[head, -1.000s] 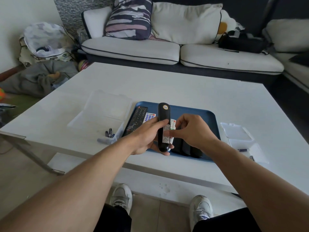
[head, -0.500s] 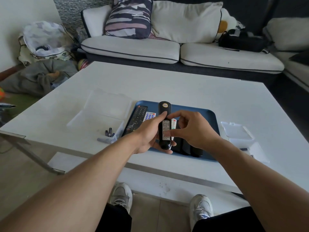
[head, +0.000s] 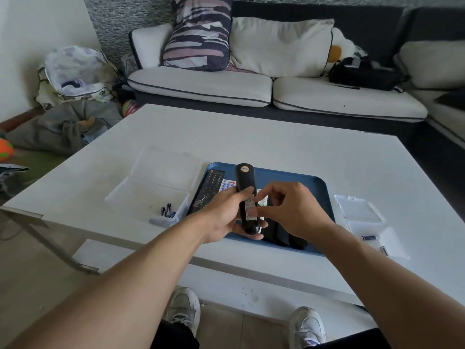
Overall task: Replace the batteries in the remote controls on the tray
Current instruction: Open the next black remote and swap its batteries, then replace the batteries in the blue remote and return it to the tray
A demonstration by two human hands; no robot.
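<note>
Left hand (head: 226, 215) grips the black remote (head: 247, 197) back-up above the blue tray (head: 319, 187) — right hand (head: 289, 207), fingers half-curled and holding nothing, should likely thumb the battery cover squarely along its slide.

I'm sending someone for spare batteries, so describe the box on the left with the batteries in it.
On the white table, left of the blue tray, sits a clear plastic box, lid open. Several dark batteries stand in its near corner; the smaller clear box lies right of the tray.
</note>
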